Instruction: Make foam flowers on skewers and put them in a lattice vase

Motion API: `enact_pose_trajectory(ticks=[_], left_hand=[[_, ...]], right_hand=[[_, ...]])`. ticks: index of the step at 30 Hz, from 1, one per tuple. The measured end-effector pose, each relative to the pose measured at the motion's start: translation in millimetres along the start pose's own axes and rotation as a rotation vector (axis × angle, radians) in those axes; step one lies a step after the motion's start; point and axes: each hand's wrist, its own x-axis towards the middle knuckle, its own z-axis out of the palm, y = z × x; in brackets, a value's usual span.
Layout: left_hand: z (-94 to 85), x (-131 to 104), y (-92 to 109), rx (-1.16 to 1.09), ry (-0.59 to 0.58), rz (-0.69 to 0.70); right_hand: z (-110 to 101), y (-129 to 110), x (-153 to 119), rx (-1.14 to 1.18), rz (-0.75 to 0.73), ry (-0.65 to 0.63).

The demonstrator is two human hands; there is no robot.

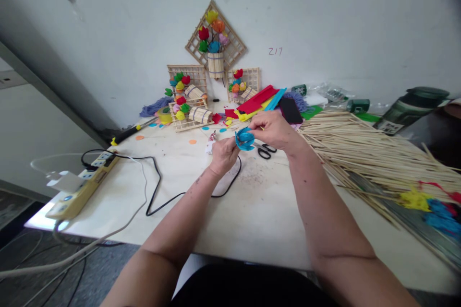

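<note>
A blue flower (245, 139) was held just above the table (259, 220), near its middle, between the person's two hands. The left hand (225, 154) had its fingers closed around the base, while the right hand (272, 128) kept its fingers in a narrow pinch at the upper right edge of the petals.

The flower looked well along: several petals were in place and curled into a cup. Whether any petal was lacking could not be told, but the bloom had not been set on a panel. Behind it, a diamond-shaped panel (199, 24) against the wall and three smaller panels (187, 66) already bore flowers in several colours, and those seemed finished.

The flower's base lay to the left, inside the hand, and the petals spread to the right of it, so its axis seemed to run roughly left to right. The bloom was short and round, with no plain long side, and any stem was hidden by the fingers. Scissors (264, 152) lay just beyond, by the right wrist.
</note>
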Motion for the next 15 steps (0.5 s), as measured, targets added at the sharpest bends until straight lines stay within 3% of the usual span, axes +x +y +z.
enact_pose_trajectory(ticks=[9,15], left_hand=[[-3.4,2,-4,0.091,0.034,0.004],[-4.3,0,-6,0.111,-0.003,0.011]], right_hand=[[5,-12,0,-0.154,-0.026,0.128],[-1,-20,-3,-0.132,-0.006,0.051]])
